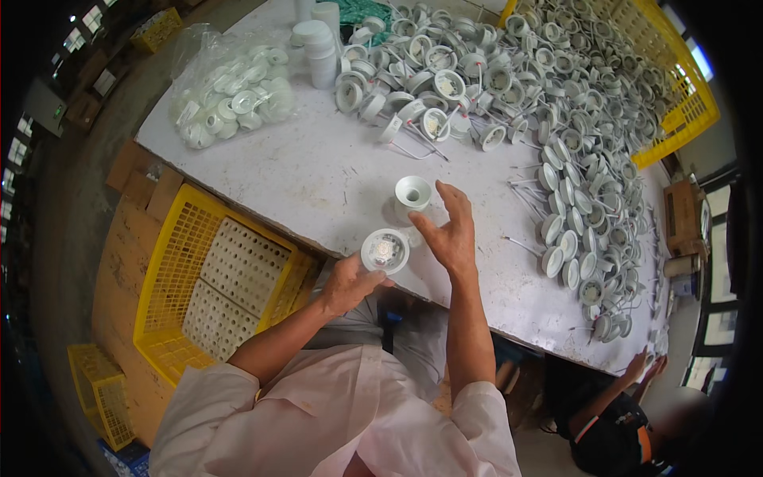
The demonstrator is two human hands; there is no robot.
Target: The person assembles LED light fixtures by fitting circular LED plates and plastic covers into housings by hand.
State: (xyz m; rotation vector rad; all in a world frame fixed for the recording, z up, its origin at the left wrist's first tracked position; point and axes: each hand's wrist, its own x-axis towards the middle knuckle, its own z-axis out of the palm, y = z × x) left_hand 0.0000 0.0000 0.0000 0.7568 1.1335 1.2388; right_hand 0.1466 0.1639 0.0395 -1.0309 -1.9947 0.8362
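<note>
Over the table's near edge, my left hand (348, 285) grips a round white downlight (385, 252) by its rim, the yellowish LED plate facing up. My right hand (453, 232) is open, thumb and fingers spread at the right side of a white ring-shaped cup (412, 191) with a hole in its middle. The cup stands upright on the table; whether the thumb touches it I cannot tell. A small clear piece below the thumb is partly hidden.
A large heap of white downlights with wires (572, 151) covers the table's right side. A clear bag of white rings (238, 99) and stacked white cups (319, 56) stand at the far left. A yellow crate (163, 270) is beside me; a co-worker (612, 433) works at lower right.
</note>
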